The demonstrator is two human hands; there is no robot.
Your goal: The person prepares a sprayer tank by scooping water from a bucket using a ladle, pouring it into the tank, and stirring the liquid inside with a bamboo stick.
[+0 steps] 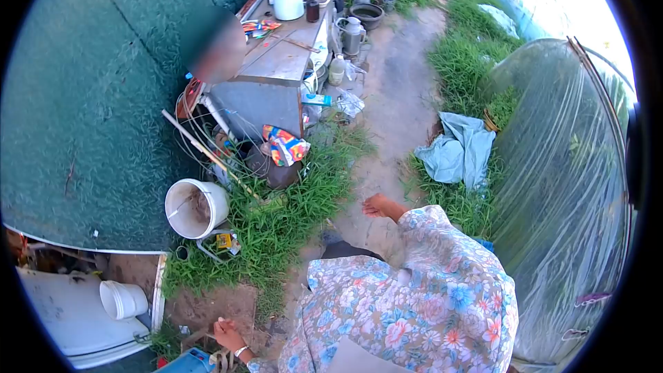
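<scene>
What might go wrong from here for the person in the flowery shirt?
The pale blue-green cloth lies beside the dirt path, so a foot might snag on it. The grey jug stands along the path's other side and could get kicked over. The dark bottle sits near the table's edge; the right hand might knock it off in passing.

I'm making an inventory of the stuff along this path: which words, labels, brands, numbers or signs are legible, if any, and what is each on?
None can be read.
Yellow box: dark markings, too small and blurred to read.
Blue-and-white package: any lettering is too small to make out.
Dark bottle: any label is too small to read.
</scene>
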